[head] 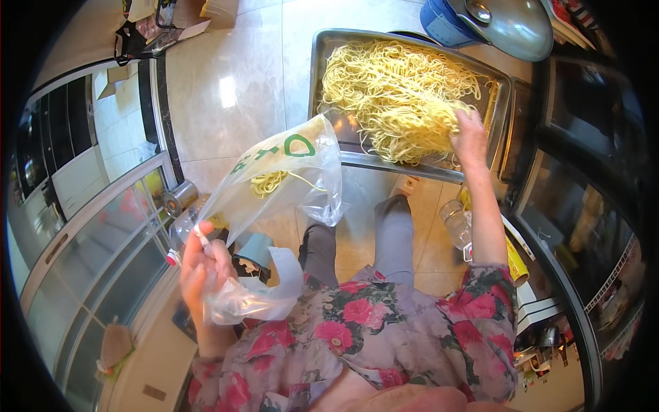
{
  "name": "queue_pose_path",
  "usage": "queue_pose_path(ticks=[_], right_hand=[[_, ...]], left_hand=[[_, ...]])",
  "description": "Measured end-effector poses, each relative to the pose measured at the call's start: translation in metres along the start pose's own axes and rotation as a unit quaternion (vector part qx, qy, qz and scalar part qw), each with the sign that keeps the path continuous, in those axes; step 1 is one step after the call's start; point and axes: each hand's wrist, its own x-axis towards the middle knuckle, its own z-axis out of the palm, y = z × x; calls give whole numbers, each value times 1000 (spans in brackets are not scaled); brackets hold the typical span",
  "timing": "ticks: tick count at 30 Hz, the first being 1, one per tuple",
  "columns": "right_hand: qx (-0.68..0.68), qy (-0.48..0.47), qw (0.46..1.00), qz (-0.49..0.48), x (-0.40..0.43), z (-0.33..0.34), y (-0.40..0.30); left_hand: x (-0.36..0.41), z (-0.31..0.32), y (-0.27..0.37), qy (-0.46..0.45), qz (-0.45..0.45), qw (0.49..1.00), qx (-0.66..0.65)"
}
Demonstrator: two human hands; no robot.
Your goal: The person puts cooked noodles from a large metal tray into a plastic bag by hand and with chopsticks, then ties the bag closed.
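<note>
A clear plastic bag point(288, 159) with green writing hangs from my left hand point(206, 262), whose fingers are closed on its gathered end. A small clump of yellow noodles point(270, 183) shows through the plastic. More crumpled clear plastic point(247, 304) lies against the palm and wrist. On the right, my right hand point(469, 134) grips the edge of a large pile of yellow noodles point(396, 103). The pile spreads over a rectangular metal tray point(391, 163); the fingertips are partly hidden in the strands.
Beyond the tray are a blue bucket point(443, 23) and a large metal lid point(520, 26). A glass jar point(454, 221) stands near my right forearm. A blue-grey bin point(256, 248), a metal can point(180, 198) and a sliding glass door point(98, 252) are at the left.
</note>
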Motion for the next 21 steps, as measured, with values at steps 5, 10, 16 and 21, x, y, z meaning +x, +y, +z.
queue_pose_path(ticks=[5,10,16,21], right_hand=[[44,31,998,28,-20,-63,-10],[64,-36,995,-63,-17,-34,-43],[-155,111,964,-187,6,103,-56],[-86,-125,988,24,50,125,-58]], left_hand=[[5,-1,-10,-54,-31,997,51],[7,19,-14,-71,-45,996,39],[31,36,-34,-118,-90,989,10],[44,58,-56,-116,-127,983,58]])
